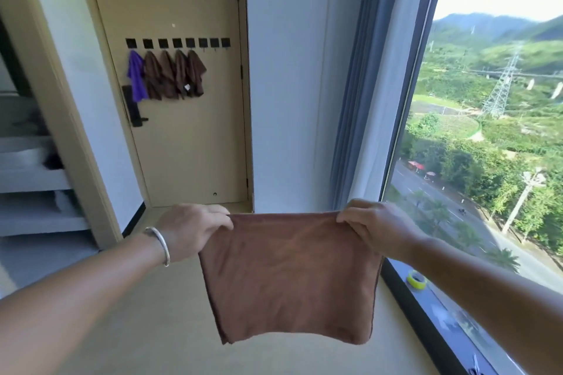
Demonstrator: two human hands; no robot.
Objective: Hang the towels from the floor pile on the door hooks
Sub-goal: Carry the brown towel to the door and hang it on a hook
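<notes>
Brown, soft-looking cloth is filling the lower middle of the head view: a square brown microfibre towel is hanging in the air, stretched flat between two bare hands. The left hand, wearing a silver bangle on its wrist, is pinching the towel's top left corner with curled fingers and thumb. The right hand is pinching the top right corner the same way, so the upper edge is pulling into a nearly straight line while the lower edge is sagging free above the pale floor.

Beyond the towel, a closed beige door is standing well apart from the hands. A row of eight small black square hooks is running across it. A purple towel is hanging from the leftmost hook, and four dark brown towels are hanging side by side from the next four; the three hooks on the right are bare. A black lever handle is sitting just below the purple towel.

On the dark window sill at the right, a yellow-green roll of tape is lying near the right forearm.
</notes>
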